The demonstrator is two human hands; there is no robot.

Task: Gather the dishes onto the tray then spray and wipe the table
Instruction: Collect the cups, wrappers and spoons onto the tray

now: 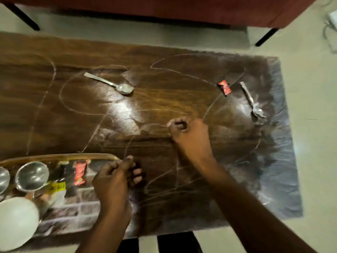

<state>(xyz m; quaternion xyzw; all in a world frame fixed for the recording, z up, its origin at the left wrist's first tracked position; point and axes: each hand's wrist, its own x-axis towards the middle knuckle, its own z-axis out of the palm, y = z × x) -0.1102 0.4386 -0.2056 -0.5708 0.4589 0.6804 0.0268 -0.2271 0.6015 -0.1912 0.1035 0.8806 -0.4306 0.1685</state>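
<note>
Evidently mid-gathering: right hand (189, 133) curls its fingers (177, 125) tight over the surface (164, 99), contents untellable; left hand (113, 179) hangs loosely curled, empty, beside the tray (54, 157). Next: grasp the nearest spoon (252, 101).

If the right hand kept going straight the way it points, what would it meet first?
The right hand would likely reach the left spoon first; only table surface seems to lie between.
</note>
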